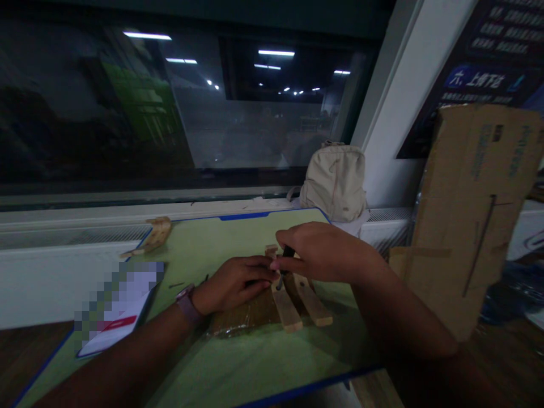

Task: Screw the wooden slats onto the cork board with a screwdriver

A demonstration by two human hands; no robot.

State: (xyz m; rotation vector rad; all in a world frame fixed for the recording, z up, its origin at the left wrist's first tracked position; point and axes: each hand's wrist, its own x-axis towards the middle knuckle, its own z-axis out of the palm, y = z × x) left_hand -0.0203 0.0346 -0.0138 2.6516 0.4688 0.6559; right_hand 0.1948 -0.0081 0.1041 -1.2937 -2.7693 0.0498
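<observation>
My right hand [321, 252] is closed around a dark-handled tool [285, 262], likely a screwdriver, whose tip points down onto a pale wooden slat [285, 309]. A second slat [313, 303] lies beside it; both rest on a flat brown board [249, 317] on the green mat [238, 362]. My left hand [236, 281], with a watch on its wrist, presses down on the board next to the tool tip, fingers curled against the wood.
A small wooden piece [155, 233] lies at the mat's far left corner. A white booklet [119, 309] sits at the left. A beige bag [335, 180] rests on the sill by the window. A large cardboard box [467, 209] stands at the right.
</observation>
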